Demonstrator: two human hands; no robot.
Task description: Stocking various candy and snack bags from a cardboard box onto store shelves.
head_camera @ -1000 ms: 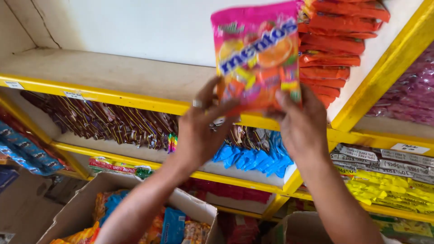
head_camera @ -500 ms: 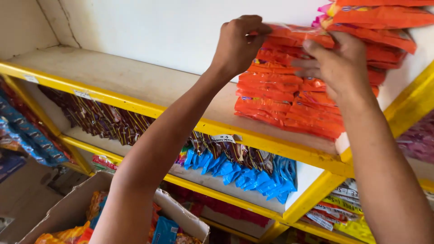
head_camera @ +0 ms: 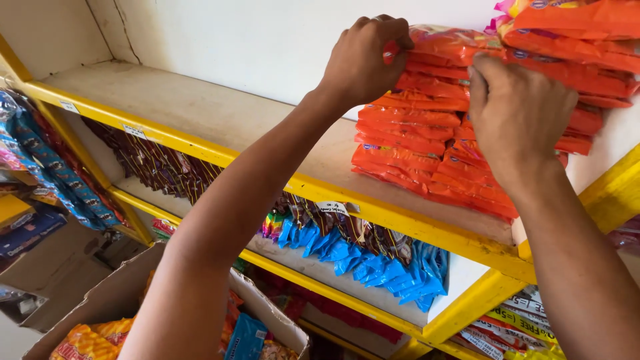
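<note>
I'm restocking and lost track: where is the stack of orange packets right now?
The stack of orange packets sits at the right end of the top yellow-edged shelf, against the wall, under both hands, above the blue packets.

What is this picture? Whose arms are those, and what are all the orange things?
The camera sits on a person's head, so you see their own two arms reaching up. The left hand and the right hand both grip the pile of orange packets stacked on the top shelf, which has a yellow edge. The shelf below carries brown packets and blue packets. At the bottom stands an open cardboard box with more colourful packets inside.
</note>
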